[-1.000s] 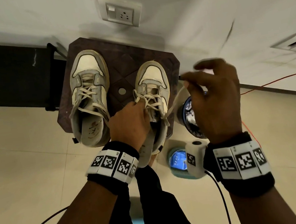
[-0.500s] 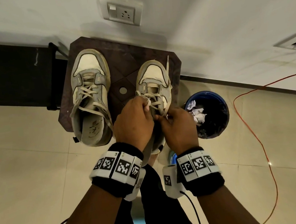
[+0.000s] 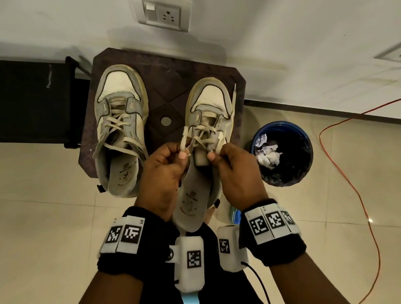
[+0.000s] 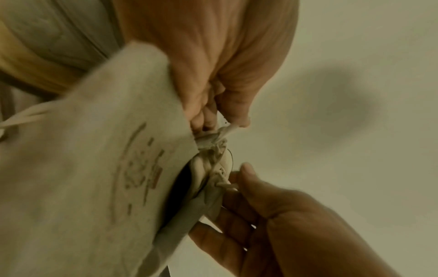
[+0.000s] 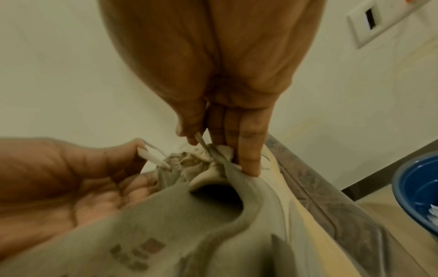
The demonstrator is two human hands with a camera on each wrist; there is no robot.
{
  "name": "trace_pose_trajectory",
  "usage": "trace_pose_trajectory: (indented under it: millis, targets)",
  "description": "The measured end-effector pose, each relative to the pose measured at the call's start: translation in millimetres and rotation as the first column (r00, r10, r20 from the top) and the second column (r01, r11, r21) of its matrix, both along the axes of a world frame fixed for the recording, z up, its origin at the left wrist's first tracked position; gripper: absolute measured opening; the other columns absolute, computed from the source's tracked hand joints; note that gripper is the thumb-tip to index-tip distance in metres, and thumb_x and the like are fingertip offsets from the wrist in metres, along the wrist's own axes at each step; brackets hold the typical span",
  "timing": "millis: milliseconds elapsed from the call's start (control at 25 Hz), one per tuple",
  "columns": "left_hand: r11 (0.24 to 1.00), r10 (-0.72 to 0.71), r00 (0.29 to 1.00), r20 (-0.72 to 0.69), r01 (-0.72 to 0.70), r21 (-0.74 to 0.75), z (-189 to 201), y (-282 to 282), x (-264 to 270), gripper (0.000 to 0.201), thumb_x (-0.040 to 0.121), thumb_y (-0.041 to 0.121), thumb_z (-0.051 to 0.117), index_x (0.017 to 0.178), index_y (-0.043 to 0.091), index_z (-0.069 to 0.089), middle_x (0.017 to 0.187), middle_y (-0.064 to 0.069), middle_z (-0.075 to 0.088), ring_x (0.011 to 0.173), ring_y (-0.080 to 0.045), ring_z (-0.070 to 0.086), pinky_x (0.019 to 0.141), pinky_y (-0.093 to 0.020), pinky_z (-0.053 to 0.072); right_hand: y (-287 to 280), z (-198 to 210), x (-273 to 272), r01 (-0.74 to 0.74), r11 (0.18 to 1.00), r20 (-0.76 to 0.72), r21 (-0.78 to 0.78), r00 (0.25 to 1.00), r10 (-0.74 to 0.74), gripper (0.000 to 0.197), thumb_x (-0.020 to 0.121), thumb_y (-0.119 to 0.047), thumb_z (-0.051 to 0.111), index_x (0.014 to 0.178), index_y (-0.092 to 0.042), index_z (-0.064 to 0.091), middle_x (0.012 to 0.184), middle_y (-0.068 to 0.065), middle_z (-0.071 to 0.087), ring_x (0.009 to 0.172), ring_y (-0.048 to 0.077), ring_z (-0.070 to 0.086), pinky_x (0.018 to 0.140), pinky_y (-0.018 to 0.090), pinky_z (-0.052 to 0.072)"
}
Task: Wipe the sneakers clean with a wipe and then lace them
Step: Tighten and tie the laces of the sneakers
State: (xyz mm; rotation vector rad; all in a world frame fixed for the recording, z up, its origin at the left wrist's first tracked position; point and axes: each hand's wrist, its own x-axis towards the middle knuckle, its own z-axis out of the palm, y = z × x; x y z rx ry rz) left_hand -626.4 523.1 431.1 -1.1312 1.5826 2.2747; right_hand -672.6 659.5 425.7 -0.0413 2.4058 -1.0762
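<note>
Two grey-and-cream sneakers stand on a dark brown stool (image 3: 174,73). The left sneaker (image 3: 119,116) is laced, its lace ends loose. The right sneaker (image 3: 209,104) sits nearer me with its insole (image 3: 192,191) sticking out of the heel. My left hand (image 3: 168,166) pinches one cream lace end (image 3: 183,138) at the shoe's left side. My right hand (image 3: 234,165) pinches the other lace strand (image 5: 201,142) at the right eyelets. The other lace tip (image 3: 233,96) lies along the shoe's right side. Close up, the left hand (image 4: 227,105) pinches the lace end.
A blue bin (image 3: 282,152) with crumpled used wipes stands on the floor right of the stool. An orange cable (image 3: 344,171) runs across the tiles at right. A black bench (image 3: 9,100) sits left of the stool. A wall socket (image 3: 163,15) is above.
My right hand came down from beside the bin to the right sneaker and took hold of the lace. Both hands now pull lace ends apart at the top eyelets.
</note>
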Motion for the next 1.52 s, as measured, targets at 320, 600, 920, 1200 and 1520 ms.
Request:
trace_pose_trajectory:
  millis: [320, 600, 920, 1200, 1520]
  targets:
    - [0.905, -0.135, 0.991, 0.021, 0.132, -0.404, -1, 0, -17, 0.012, 0.090, 0.004, 0.059, 0.101, 0.001, 0.063, 0.102, -0.010, 0.069, 0.098, -0.019, 0.065, 0.089, -0.027, 0.052, 9, -5, 4, 0.201, 0.971, -0.059, -0.132, 0.976, -0.210, 0.022, 0.093, -0.031, 0.058, 0.089, -0.011, 0.067, 0.074, -0.002, 0.067, 0.067, 0.005, 0.060, 0.061, 0.031, 0.051]
    - [0.294, -0.461, 0.866, 0.194, 0.355, -0.888, 19, -4, -7, 0.010, 0.086, 0.015, 0.060, 0.095, 0.017, 0.063, 0.092, 0.000, 0.056, 0.072, -0.014, 0.051, 0.060, -0.029, 0.043, 20, -15, 4, 0.224, 0.959, 0.021, -0.173, 0.974, -0.224, 0.022, 0.085, -0.029, 0.061, 0.103, -0.021, 0.069, 0.089, -0.008, 0.072, 0.084, 0.008, 0.068, 0.078, 0.040, 0.057]
    - [-0.565, -0.583, 0.180, 0.792, 0.611, -0.554, 24, 37, -35, 0.021, 0.095, 0.015, 0.046, 0.112, 0.013, 0.057, 0.112, -0.010, 0.057, 0.094, -0.026, 0.061, 0.061, -0.034, 0.036, 11, -21, 10, 0.071, 0.997, -0.006, 0.035, 0.997, -0.071, 0.033, 0.078, -0.015, 0.059, 0.109, -0.028, 0.060, 0.099, 0.002, 0.070, 0.092, 0.025, 0.065, 0.080, 0.044, 0.054]
    - [-0.590, -0.593, 0.247, 0.767, 0.515, -0.622, 7, 25, -33, 0.018, 0.091, 0.009, 0.048, 0.102, 0.007, 0.063, 0.111, -0.011, 0.056, 0.090, -0.026, 0.059, 0.054, -0.032, 0.038, 8, -23, 19, 0.077, 0.988, -0.048, 0.135, 0.996, -0.072, 0.018, 0.084, -0.014, 0.056, 0.095, -0.015, 0.070, 0.085, 0.010, 0.071, 0.079, 0.031, 0.063, 0.071, 0.040, 0.052]
    - [0.277, -0.678, 0.717, 0.160, 0.451, -0.848, -10, -5, -31, 0.020, 0.088, 0.015, 0.053, 0.099, 0.007, 0.068, 0.097, -0.007, 0.066, 0.090, -0.026, 0.062, 0.075, -0.043, 0.052, 6, -23, 19, 0.086, 0.988, -0.005, 0.124, 0.996, -0.086, 0.013, 0.084, -0.013, 0.058, 0.081, -0.007, 0.069, 0.076, 0.014, 0.067, 0.072, 0.032, 0.060, 0.064, 0.035, 0.047]
